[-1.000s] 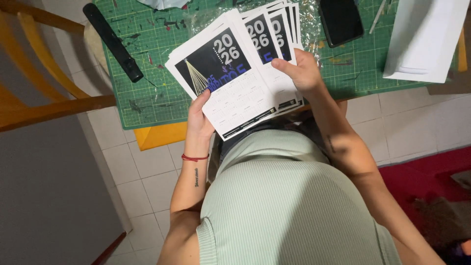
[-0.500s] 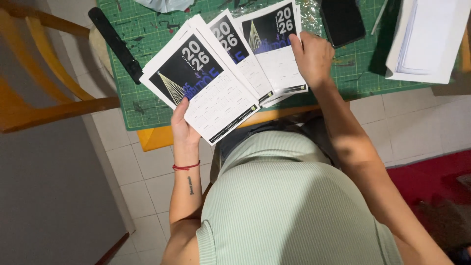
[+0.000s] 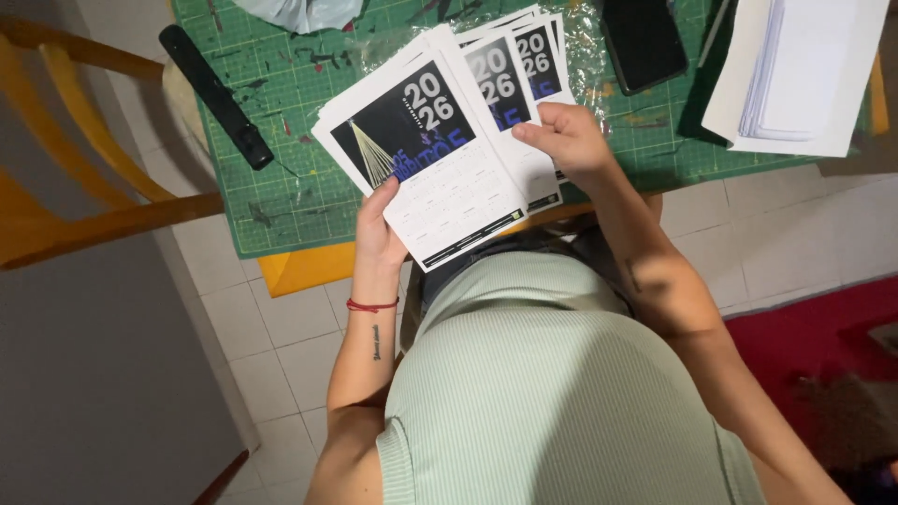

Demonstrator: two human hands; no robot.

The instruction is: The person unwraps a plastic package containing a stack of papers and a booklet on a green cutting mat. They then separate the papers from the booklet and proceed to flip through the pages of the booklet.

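I hold a fan of printed calendar cards (image 3: 440, 159), white with a black picture panel at the top. My left hand (image 3: 379, 229) grips the lower left corner of the front card, a red cord round its wrist. My right hand (image 3: 566, 140) pinches the right side of the fan, thumb on top of the cards behind. The cards hover over the near edge of a green cutting mat (image 3: 281, 140). Several cards overlap, so most faces are hidden.
A long black tool (image 3: 215, 95) lies on the mat's left side. A black phone (image 3: 644, 42) and a stack of white paper (image 3: 795, 70) sit at the right. A wooden chair (image 3: 84, 206) stands left. White floor tiles and a red rug (image 3: 823, 365) lie below.
The fan has closed up: my right hand slid its cards left and down toward the front card. The whole bundle shifted slightly right and nearer to me.
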